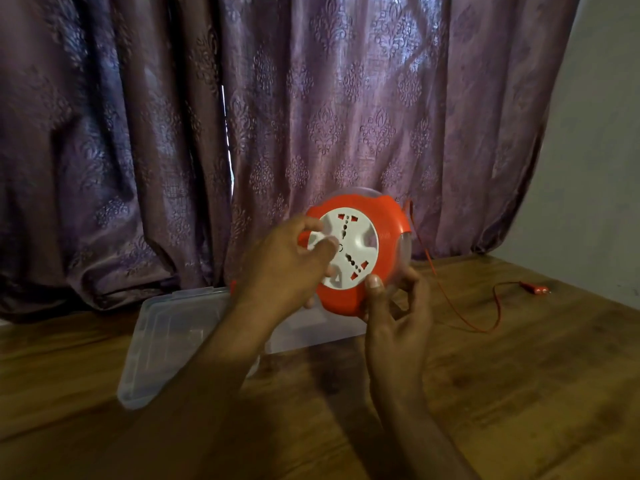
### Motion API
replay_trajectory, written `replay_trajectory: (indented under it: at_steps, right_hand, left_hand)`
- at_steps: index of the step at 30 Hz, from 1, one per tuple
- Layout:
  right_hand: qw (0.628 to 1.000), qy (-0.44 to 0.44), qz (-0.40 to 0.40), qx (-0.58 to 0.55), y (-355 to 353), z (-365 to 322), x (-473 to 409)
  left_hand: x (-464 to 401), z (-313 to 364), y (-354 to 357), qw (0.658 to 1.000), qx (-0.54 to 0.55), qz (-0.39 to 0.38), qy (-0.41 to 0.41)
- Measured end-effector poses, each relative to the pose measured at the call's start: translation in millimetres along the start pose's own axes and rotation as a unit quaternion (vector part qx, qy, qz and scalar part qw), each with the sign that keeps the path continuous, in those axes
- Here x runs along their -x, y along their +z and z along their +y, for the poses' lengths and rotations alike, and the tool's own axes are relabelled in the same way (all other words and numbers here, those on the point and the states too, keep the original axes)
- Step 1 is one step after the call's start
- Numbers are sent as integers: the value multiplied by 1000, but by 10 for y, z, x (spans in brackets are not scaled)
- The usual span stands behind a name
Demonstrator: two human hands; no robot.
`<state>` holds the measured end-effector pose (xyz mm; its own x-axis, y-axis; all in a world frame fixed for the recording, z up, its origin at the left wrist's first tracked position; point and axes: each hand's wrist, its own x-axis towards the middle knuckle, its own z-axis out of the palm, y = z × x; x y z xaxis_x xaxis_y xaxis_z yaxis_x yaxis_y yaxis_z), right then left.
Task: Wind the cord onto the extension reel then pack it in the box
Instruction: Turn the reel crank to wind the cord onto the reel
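The extension reel (384,244) is round and orange with a white socket face, held upright above the table. My right hand (398,317) grips its lower right rim, thumb on the orange edge. My left hand (291,265) has its fingers on the white centre disc. A thin red cord (450,299) leaves the reel's upper right, drops to the table and loops to an orange plug (535,289) lying at the far right. A clear plastic box (166,341) lies on the table under my left forearm.
A wooden table (519,393) fills the foreground. Purple patterned curtains (242,133) hang right behind it. A pale wall (602,168) stands at the right.
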<state>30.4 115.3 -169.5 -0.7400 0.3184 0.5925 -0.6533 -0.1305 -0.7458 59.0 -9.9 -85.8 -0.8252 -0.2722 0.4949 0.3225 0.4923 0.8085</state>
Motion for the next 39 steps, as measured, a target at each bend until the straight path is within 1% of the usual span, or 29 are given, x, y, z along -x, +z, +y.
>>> replay_trajectory:
  at_steps: [2, 3, 7, 12, 14, 16, 19, 21, 22, 26, 28, 30, 32, 33, 35, 37, 39]
  right_hand:
    - [999, -34, -7, 15, 10, -40, 27]
    - [998, -51, -14, 26, 13, -53, 42]
    - [992, -93, -46, 73, 34, -63, 94]
    - [990, -102, -68, 74, 37, -34, 107]
    - [992, -92, -60, 66, 41, -18, 109]
    - [994, -82, -48, 50, 48, -12, 107]
    - [998, -60, -28, 16, 53, -14, 89]
    - [999, -46, -15, 15, 47, 9, 67]
    - [999, -38, -12, 16, 47, 20, 65]
    - [1000, -18, -13, 19, 51, 29, 52]
    - [1000, -4, -3, 6, 42, 32, 27]
    - [1000, -1, 5, 2, 27, 31, 4]
    - [1000, -13, 10, 16, 18, 8, -4]
    - [999, -21, 12, 20, 19, -12, -2]
    - [999, -41, 12, 25, 17, -37, 9]
    - [998, -55, 1, 35, 20, -36, 29]
    - [996, -71, -16, 51, 25, -35, 58]
  left_hand:
    - [26, 2, 58, 999, 1, -38, -35]
    - [35, 2, 76, 998, -1, -40, -46]
    - [31, -25, 76, 997, 17, -9, -71]
    - [42, -73, 98, 997, 23, 25, -62]
    - [55, -70, 93, 999, -7, 19, -37]
    - [67, -84, 75, 994, -110, 25, 12]
    - [119, -82, 81, 954, -265, 49, 129]
    - [143, -86, 122, 928, -316, 27, 197]
    - [142, -99, 126, 923, -323, 14, 208]
    - [89, -166, 73, 927, -305, -4, 216]
    - [97, -148, 72, 940, -265, -8, 216]
    - [101, -92, 64, 961, -206, 33, 182]
    - [85, -57, 39, 970, -169, 95, 145]
    - [75, -48, 27, 974, -164, 100, 119]
    - [64, -24, 28, 991, -114, 51, 50]
    - [62, 1, 63, 1000, -13, -5, -15]
    - [57, 22, 89, 995, 79, -12, -67]
